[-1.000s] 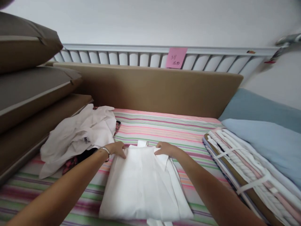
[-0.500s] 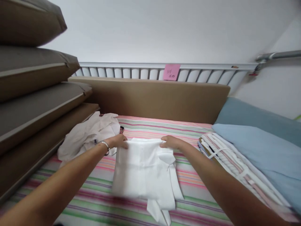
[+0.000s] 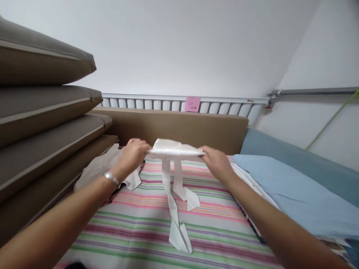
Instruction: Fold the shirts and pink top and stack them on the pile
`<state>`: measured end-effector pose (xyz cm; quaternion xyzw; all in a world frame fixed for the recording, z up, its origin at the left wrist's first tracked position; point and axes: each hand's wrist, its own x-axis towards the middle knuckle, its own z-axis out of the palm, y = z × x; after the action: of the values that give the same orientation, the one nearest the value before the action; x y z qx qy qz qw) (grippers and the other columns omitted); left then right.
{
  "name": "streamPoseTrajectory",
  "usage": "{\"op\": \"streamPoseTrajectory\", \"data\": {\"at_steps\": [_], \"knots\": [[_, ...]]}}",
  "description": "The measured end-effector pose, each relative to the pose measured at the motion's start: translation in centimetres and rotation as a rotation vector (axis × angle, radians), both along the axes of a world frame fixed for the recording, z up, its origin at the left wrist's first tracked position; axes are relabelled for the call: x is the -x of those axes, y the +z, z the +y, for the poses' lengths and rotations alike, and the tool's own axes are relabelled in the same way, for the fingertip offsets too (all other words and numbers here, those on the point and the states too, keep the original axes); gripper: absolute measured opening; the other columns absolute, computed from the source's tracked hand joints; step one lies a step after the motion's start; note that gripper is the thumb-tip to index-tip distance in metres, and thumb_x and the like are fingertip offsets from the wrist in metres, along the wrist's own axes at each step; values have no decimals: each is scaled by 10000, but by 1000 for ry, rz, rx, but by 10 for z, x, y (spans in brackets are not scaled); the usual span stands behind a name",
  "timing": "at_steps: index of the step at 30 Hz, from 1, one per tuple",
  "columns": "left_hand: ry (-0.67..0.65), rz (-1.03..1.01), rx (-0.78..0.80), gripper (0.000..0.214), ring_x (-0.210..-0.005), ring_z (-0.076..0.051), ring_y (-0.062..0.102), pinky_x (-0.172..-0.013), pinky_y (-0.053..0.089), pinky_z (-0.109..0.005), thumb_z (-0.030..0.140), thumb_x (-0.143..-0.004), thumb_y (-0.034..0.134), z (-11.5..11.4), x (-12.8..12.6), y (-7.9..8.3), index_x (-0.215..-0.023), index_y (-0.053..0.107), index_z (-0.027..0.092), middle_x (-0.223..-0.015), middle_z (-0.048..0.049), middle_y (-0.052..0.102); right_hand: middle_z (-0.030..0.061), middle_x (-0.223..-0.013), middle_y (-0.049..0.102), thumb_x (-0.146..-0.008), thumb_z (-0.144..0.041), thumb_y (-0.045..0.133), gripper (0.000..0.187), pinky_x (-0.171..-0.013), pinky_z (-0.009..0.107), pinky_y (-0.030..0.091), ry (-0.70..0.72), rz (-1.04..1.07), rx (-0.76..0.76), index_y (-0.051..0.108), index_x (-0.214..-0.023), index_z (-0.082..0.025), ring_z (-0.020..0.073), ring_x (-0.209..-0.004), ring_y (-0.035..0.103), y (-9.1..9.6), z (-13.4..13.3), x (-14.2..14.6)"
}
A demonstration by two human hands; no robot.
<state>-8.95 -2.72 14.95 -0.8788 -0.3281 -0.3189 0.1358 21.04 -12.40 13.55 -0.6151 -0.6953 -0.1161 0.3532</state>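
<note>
At the left rose a stack of brown cushions (image 3: 53, 129), with a crumpled pale shirt (image 3: 98, 168) beside it. The left hand (image 3: 134, 152), a bracelet (image 3: 112, 178) on its wrist, gripped the left end of the folded white cloth (image 3: 176, 150). A second earlier this cloth lay flat on the striped sheet (image 3: 134, 224); now it was held up above it, nearly edge-on, so both hands carried it. Two white straps (image 3: 174, 215) dangled from it toward the near side; whether their tips touched the sheet could not be told. The right hand (image 3: 218, 163) pinched the right end, and farther right lay a light blue pillow (image 3: 291, 186).
</note>
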Motion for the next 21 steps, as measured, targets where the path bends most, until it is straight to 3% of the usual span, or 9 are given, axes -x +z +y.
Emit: {"op": "streamPoseTrajectory", "data": {"at_steps": [2, 6, 8, 9, 10, 12, 16, 18, 21], "knots": [[-49, 51, -15, 236, -803, -174, 532, -933, 315, -380, 139, -877, 454, -28, 15, -48, -829, 674, 210, -773, -17, 645, 38, -878, 699, -818, -155, 397, 279, -770, 327, 420, 65, -131, -70, 642, -932, -224, 200, -833, 606, -54, -32, 9], [-111, 134, 168, 225, -803, -157, 537, -1020, 227, -410, 108, -878, 480, -85, 43, -182, -832, 647, 251, -756, 31, 637, -18, -783, 700, -809, -53, 375, 335, -890, 358, 395, 200, -178, -44, 619, -911, -258, 163, -753, 623, -186, -96, 35], [-121, 162, 224, 215, -756, -147, 537, -1031, 209, -406, 100, -864, 508, -107, 53, -238, -749, 626, 239, -710, 45, 620, -52, -730, 674, -799, -34, 391, 328, -904, 346, 381, 231, -124, 58, 603, -869, -274, 139, -701, 613, -232, -119, 47], [-113, 156, 235, 197, -769, -149, 542, -1030, 211, -401, 103, -858, 521, -114, 57, -258, -764, 626, 241, -721, 44, 625, -58, -738, 668, -792, -28, 402, 326, -911, 340, 374, 234, -97, 109, 596, -867, -279, 135, -714, 612, -245, -128, 51], [-109, 156, 242, 181, -773, -148, 545, -1031, 215, -396, 109, -856, 529, -119, 60, -271, -787, 630, 243, -732, 44, 630, -60, -751, 665, -785, -22, 408, 329, -920, 339, 366, 229, -73, 146, 591, -870, -283, 134, -736, 611, -252, -134, 54], [-109, 161, 251, 164, -787, -146, 553, -1036, 229, -386, 127, -856, 538, -125, 65, -278, -856, 641, 255, -761, 41, 644, -62, -779, 666, -781, -17, 408, 347, -946, 346, 347, 225, -43, 186, 585, -895, -292, 134, -766, 608, -250, -140, 57], [-26, 172, 335, 222, -855, -151, 578, -1073, 222, -427, 122, -854, 527, -130, 71, -259, -927, 658, 285, -839, 34, 678, -50, -856, 681, -785, -41, 419, 351, -997, 413, 311, 217, -32, 252, 577, -951, -307, 154, -806, 610, -237, -144, 62], [39, 167, 411, 268, -902, -166, 591, -1076, 233, -460, 102, -835, 528, -138, 76, -257, -948, 669, 300, -897, 27, 695, -39, -876, 687, -769, -54, 450, 339, -995, 433, 323, 213, -46, 295, 583, -944, -313, 172, -826, 616, -247, -148, 68], [109, 163, 515, 349, -981, -196, 602, -1067, 278, -484, 87, -797, 523, -152, 88, -268, -1007, 676, 321, -1016, 5, 702, -25, -847, 698, -745, -146, 572, 203, -908, 408, 408, 255, -125, 402, 616, -854, -310, 200, -792, 630, -270, -157, 79]]}}
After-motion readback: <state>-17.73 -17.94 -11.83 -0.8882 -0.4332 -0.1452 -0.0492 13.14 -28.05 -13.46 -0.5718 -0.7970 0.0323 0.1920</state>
